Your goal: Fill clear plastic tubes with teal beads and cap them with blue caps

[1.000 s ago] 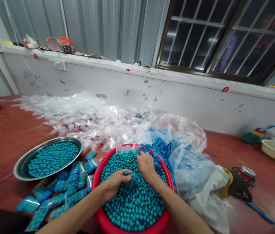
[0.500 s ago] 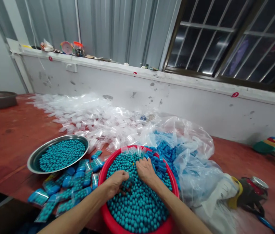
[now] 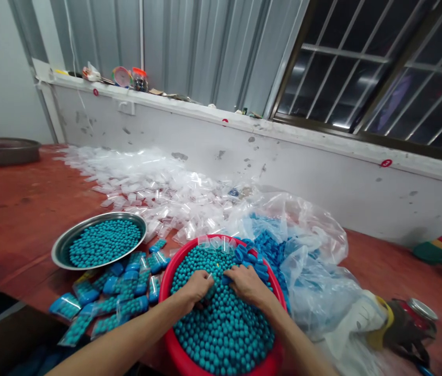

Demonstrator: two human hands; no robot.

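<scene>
Over a red tub (image 3: 165, 308) full of teal beads (image 3: 221, 329), my two hands are close together. My left hand (image 3: 197, 288) is closed around a small clear plastic case, mostly hidden by the fingers, with teal beads showing at it. Between the fingertips of my right hand (image 3: 246, 282) is a blue cap (image 3: 227, 279). More blue caps (image 3: 258, 266) lie on the beads at the tub's right rim. Several clear empty cases (image 3: 215, 242) rest along the far rim.
Left of the tub lie several bead-filled cases with blue caps (image 3: 121, 284), behind them a metal bowl (image 3: 58, 253) of beads. A heap of clear cases (image 3: 158, 183) spreads towards the wall. A plastic bag (image 3: 311, 282) with blue caps is at the right.
My right hand has drawn back from the far part of the tub, bringing a blue cap towards my left hand. My left hand has risen slightly. The view has shifted a little left.
</scene>
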